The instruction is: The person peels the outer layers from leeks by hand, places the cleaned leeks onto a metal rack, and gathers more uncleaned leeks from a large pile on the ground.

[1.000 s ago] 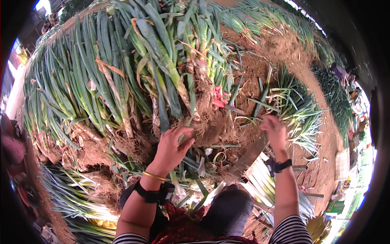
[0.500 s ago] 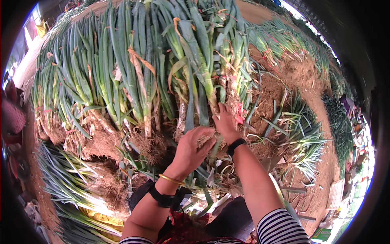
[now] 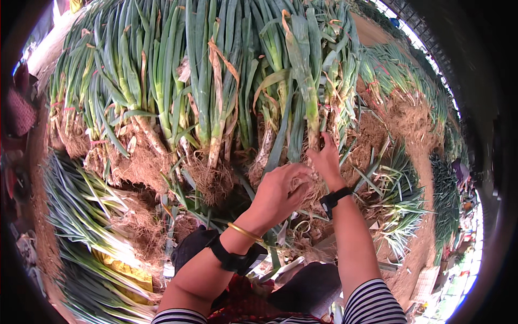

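Observation:
My right hand [image 3: 327, 164], with a black band at the wrist, grips the white lower stem of a large green onion [image 3: 312, 116] just above its roots. That onion stands nearly upright among others, its long leaves reaching away from me. My left hand [image 3: 280, 189], wearing a gold bangle and a dark wrist strap, curls its fingers and thumb around the pale, stringy roots [image 3: 312, 200] of this onion. The fingertips of the left hand are partly hidden in the roots. Left of my hands, a thick row of green onions [image 3: 178, 86] leans with its roots toward me.
More green onions [image 3: 81, 216] lie at the lower left, partly over a yellow sheet [image 3: 124, 275]. To the right are loose leafy trimmings [image 3: 402, 205] on brown soil, and tied bundles [image 3: 399, 75] stand farther off. A dark-clothed knee [image 3: 305, 286] is close below my hands.
The view has shifted, so the onion row sits farther right and the near bundles higher. My left hand has drawn closer to the right hand at the onion's root end.

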Tool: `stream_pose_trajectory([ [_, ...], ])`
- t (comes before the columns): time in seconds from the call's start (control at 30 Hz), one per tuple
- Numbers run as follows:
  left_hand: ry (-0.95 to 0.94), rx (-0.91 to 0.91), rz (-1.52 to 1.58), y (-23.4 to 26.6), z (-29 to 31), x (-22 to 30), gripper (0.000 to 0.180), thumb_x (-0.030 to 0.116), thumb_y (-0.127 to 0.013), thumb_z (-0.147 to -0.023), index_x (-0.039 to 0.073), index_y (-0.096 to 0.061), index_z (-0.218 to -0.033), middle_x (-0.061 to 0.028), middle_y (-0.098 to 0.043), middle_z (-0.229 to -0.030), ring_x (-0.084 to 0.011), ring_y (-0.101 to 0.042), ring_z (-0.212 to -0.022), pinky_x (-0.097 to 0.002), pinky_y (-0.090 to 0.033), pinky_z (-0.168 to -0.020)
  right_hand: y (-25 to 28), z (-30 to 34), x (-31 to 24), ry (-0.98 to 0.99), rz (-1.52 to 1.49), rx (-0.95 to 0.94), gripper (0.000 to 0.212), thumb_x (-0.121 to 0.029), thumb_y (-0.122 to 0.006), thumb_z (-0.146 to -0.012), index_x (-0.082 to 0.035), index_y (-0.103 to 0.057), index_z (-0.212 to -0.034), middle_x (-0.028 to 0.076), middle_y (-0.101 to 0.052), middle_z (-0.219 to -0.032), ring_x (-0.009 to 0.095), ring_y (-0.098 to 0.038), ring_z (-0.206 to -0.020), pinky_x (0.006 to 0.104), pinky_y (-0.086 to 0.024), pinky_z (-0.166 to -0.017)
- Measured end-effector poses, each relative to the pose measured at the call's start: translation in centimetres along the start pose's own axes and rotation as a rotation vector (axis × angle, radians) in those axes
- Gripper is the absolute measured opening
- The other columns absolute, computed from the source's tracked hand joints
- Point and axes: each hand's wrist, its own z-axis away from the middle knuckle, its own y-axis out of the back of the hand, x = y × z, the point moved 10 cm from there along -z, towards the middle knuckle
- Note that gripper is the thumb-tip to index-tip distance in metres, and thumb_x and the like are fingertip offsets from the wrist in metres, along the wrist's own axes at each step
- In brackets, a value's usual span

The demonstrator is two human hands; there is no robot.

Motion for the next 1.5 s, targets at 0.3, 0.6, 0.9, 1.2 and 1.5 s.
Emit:
stream_pose_trajectory([
  [0.3,0.033,0.057,0.026,1.1,-0.1,-0.7,0.025,0.013,-0.065,-0.080,0.003,-0.058,-0.101,-0.0132,-0.062,-0.090,-0.0268,-0.061,-0.085,-0.0336,-0.047,-0.077,1.3,5.0,-0.6,0.119,0.038,-0.363,0.043,-0.022,-0.064,-0.083,0.002,-0.051,-0.117,0.019,-0.056,-0.115,0.028,-0.055,-0.106,0.0339,-0.045,-0.086],
  [0.6,0.054,0.057,0.044,1.8,0.3,-1.0,0.027,0.018,-0.065,-0.081,0.003,-0.059,-0.102,-0.0132,-0.064,-0.094,-0.0276,-0.062,-0.090,-0.0354,-0.048,-0.076,16.8,31.5,16.2,-0.473,0.385,-0.557,0.035,-0.026,-0.065,-0.079,0.000,-0.059,-0.101,0.018,-0.064,-0.089,0.029,-0.063,-0.084,0.0365,-0.048,-0.071],
  [0.9,0.380,0.188,0.271,6.8,0.3,-6.8,0.026,0.015,-0.062,-0.083,-0.001,-0.061,-0.104,-0.0104,-0.064,-0.091,-0.0133,-0.059,-0.077,-0.0249,-0.049,-0.068,27.2,48.8,12.5,-0.693,0.615,-0.699,0.034,-0.022,-0.057,-0.087,-0.007,-0.055,-0.117,0.018,-0.062,-0.104,0.032,-0.059,-0.095,0.0386,-0.045,-0.082],
  [1.2,0.817,0.385,-0.261,23.3,10.6,-28.6,0.033,0.027,-0.067,-0.068,0.002,-0.066,-0.090,-0.0182,-0.066,-0.087,-0.0299,-0.064,-0.083,-0.0362,-0.049,-0.075,21.2,42.1,-2.9,-0.448,0.391,-0.402,0.028,-0.014,-0.058,-0.086,-0.001,-0.057,-0.111,0.017,-0.063,-0.099,0.032,-0.059,-0.093,0.0376,-0.045,-0.083],
  [1.5,0.874,0.664,-0.279,27.7,12.0,-31.8,0.056,0.023,-0.065,-0.066,-0.009,-0.050,-0.110,-0.0295,-0.056,-0.110,-0.0395,-0.054,-0.104,-0.0392,-0.044,-0.089,16.2,39.8,-8.1,-0.326,0.229,-0.443,0.024,-0.016,-0.058,-0.087,-0.004,-0.060,-0.108,0.012,-0.064,-0.101,0.024,-0.062,-0.086,0.0324,-0.049,-0.073],
])
